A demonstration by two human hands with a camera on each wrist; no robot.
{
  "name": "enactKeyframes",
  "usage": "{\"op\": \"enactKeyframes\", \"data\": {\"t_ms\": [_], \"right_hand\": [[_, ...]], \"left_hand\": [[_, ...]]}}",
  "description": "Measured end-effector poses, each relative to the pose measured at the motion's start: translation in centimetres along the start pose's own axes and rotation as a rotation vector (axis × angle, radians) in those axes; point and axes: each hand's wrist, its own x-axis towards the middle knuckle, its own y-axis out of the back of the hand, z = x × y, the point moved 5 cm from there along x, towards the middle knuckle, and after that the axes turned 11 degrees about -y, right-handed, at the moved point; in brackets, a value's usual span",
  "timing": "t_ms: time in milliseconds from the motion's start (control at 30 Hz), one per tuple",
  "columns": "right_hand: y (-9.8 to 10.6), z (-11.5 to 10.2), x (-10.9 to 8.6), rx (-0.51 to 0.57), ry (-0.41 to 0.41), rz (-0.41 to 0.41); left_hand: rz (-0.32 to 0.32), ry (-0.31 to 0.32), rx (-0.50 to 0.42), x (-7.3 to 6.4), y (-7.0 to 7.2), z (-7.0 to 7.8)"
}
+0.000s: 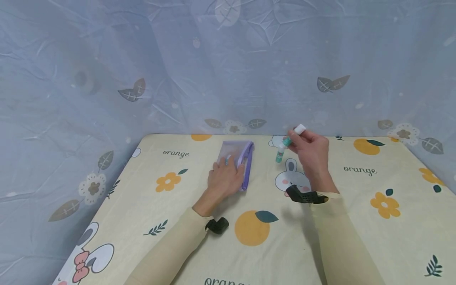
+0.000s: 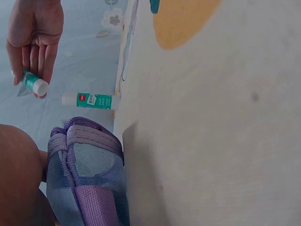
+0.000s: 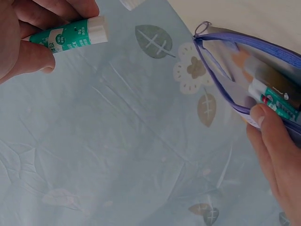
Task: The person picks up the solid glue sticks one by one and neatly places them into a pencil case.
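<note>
My right hand (image 1: 313,150) grips a green glue stick (image 3: 70,36) with white ends, held tilted above the cloth. Just below it, a second green glue stick (image 1: 279,155) stands upright; the left wrist view shows its red label. My left hand (image 1: 225,178) pinches the near edge of a purple mesh zip pouch (image 2: 94,157) between thumb and fingers. In the right wrist view the pouch gapes at its purple zipper (image 3: 263,44). Inside lie another glue stick (image 3: 280,103) and a dark cylinder (image 3: 270,77), partly hidden by the rim.
A cream tablecloth (image 1: 199,253) printed with oranges, flowers and rabbits covers the table. Behind and to the left hangs a grey-blue curtain (image 1: 199,71) with leaf prints, close to the table's back edge. A black strap (image 1: 306,196) circles the right wrist.
</note>
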Motion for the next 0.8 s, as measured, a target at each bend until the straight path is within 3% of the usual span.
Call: {"op": "enactKeyframes", "data": {"t_ms": [333, 800], "right_hand": [[-1.3, 0.4, -0.3, -0.057, 0.005, -0.037], [-2.1, 0.8, -0.3, -0.111, 0.018, -0.022]], "left_hand": [[0.001, -0.007, 0.003, -0.1, 0.0, 0.1], [-0.011, -0.003, 0.003, 0.0, 0.0, 0.1]]}}
